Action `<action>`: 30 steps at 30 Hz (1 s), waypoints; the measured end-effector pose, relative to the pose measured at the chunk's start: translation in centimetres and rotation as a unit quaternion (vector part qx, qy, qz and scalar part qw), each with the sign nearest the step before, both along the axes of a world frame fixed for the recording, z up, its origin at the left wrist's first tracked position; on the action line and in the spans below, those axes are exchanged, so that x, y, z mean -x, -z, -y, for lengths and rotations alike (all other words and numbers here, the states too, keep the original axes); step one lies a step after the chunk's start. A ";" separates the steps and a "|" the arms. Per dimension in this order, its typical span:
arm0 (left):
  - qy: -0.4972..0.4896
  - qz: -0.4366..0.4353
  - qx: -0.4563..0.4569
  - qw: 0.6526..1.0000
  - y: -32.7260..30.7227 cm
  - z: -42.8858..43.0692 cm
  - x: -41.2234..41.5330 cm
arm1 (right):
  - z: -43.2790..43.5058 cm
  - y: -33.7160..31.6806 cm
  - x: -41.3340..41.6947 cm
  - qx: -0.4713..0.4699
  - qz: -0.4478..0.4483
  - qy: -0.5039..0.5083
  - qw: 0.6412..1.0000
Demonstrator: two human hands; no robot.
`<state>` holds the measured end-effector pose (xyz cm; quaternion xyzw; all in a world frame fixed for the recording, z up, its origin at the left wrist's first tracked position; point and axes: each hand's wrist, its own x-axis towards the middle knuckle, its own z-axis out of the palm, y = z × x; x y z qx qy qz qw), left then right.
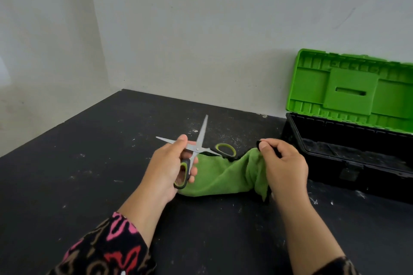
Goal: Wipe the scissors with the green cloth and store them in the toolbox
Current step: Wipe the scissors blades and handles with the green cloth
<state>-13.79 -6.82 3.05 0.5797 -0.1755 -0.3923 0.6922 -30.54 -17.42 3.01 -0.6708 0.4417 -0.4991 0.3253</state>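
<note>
L sleeve blk w/ pink, red, brown print; R sleeve alike.

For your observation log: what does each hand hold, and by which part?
Left hand grips the open scissors by one handle loop; right hand pinches the green cloth at a raised edge.

We find nothing to read here: no word, number or brand shows legibly on the toolbox, the scissors or the green cloth.
</note>
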 end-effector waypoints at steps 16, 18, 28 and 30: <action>-0.019 0.106 0.007 0.994 1.1 0.8 2.3 | -3.9 2.7 -4.3 0.364 -0.219 -0.053 0.904; -0.027 0.103 0.011 0.994 1.0 0.8 2.1 | -3.7 2.8 -4.3 0.364 -0.235 -0.049 0.900; -0.019 -0.004 0.077 0.997 0.5 0.6 1.1 | -0.2 1.1 -1.1 -0.177 0.159 -0.055 0.970; 0.017 -0.005 0.078 0.997 0.7 0.5 1.3 | -0.3 0.9 -1.4 -0.293 0.257 -0.101 0.915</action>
